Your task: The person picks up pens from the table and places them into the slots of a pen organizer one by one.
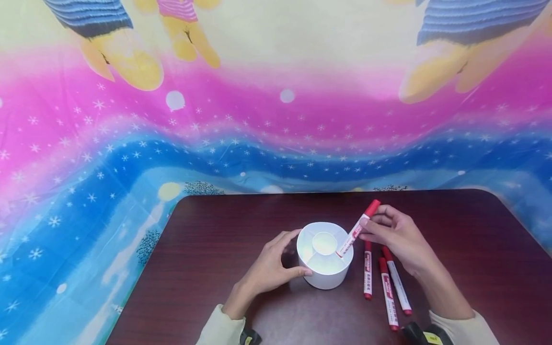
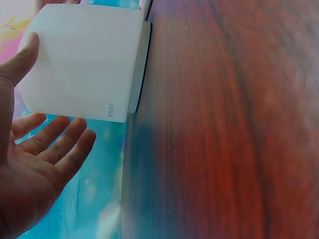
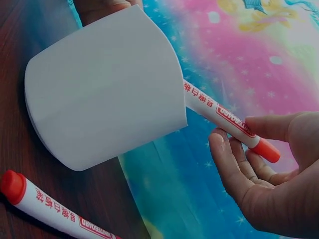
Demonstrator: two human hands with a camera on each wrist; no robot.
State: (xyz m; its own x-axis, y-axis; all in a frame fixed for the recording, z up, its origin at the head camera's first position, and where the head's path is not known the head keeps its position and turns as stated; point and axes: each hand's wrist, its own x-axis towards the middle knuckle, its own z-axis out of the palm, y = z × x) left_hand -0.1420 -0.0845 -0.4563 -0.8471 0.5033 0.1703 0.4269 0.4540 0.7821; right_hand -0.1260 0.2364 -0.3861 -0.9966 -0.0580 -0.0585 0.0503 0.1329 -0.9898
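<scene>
A round white pen holder [image 1: 326, 281] with a round inner cup and divided outer compartments stands upright on the table. My left hand [image 1: 272, 267] holds its left side, thumb near the front of the rim and fingers round the far side; the left wrist view shows the thumb against the white wall [image 2: 82, 62]. Between thumb and fingers, my right hand [image 1: 403, 235] pinches a red-capped whiteboard marker [image 1: 361, 225]. It slants, red cap up, with its lower end inside the holder's right rim. In the right wrist view the holder's wall [image 3: 104, 89] hides that end.
Three more red-and-white markers lie on the dark wooden table [image 1: 207, 239], right of the holder: one nearest it [image 1: 368, 273], a middle marker [image 1: 389, 294] and a right marker [image 1: 398, 282] under my right forearm's side. A colourful printed cloth [image 1: 258, 120] hangs behind the table.
</scene>
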